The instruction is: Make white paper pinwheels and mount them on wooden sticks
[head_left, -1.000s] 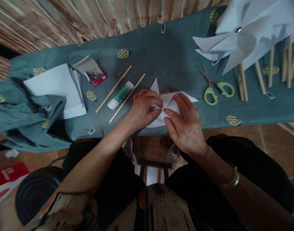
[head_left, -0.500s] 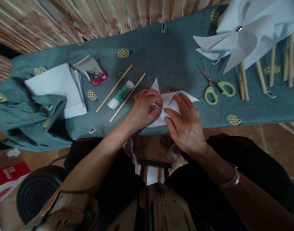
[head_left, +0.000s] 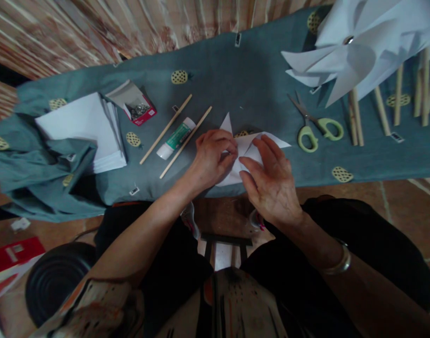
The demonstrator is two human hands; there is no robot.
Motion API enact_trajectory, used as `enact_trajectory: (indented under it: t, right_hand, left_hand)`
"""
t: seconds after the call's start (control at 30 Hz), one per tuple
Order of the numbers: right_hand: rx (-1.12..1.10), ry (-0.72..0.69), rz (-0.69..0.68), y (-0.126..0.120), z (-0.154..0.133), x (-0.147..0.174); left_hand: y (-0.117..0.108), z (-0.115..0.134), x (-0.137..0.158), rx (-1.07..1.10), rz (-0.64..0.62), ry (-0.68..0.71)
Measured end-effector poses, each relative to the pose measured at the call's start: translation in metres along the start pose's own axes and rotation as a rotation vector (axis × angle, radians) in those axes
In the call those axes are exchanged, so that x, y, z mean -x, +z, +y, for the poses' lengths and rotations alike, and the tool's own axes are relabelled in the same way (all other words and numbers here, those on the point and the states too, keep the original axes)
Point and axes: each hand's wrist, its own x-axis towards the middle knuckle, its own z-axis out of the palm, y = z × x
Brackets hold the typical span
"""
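A white paper pinwheel (head_left: pixel 232 177) with pointed corners lies at the front of the cloth, partly hidden under both hands. My left hand (head_left: pixel 215 155) is closed on its left side, thumb and fingertips pinching near the middle. From the right, my right hand (head_left: pixel 271 180) holds the paper with bent fingers, its fingertips pressing a folded flap and the thumb close to the centre. Whether a pin is between the fingertips cannot be made out. Left of the hands lie a glue stick (head_left: pixel 176 138) and two thin wooden sticks, one stick (head_left: pixel 185 142) nearest the left hand.
Green-handled scissors (head_left: pixel 316 126) lie open on the right. Beyond them are finished white pinwheels (head_left: pixel 365 56) with wooden sticks (head_left: pixel 382 111). Leftward stand an open red box of small metal pins (head_left: pixel 140 112) and a stack of white paper (head_left: pixel 81 126). A patterned teal cloth (head_left: pixel 215 84) covers the table.
Both hands keep nearly the same hold on the paper pinwheel. The whole view has shifted very slightly; nothing else has visibly moved.
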Motion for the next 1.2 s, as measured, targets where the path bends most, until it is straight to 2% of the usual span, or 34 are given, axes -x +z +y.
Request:
enact_trajectory:
  t: [0.53,0.97,1.07,1.2]
  right_hand:
    - [-0.042,0.018,-0.052,-0.003,-0.004,-0.002]
    - [0.023,0.043,-0.115,-0.003,-0.007,-0.002]
    - [0.027,0.051,-0.144,-0.007,-0.009,-0.004]
    - [-0.010,0.029,-0.195,-0.013,-0.011,-0.007]
  left_hand:
    - [0.000,0.003,-0.001,-0.018,-0.013,-0.021]
    - [-0.002,0.001,-0.001,-0.006,-0.005,0.020]
    - [-0.007,0.001,0.001,0.027,0.043,0.045]
    - [-0.018,0.000,0.005,0.015,0.174,0.054]
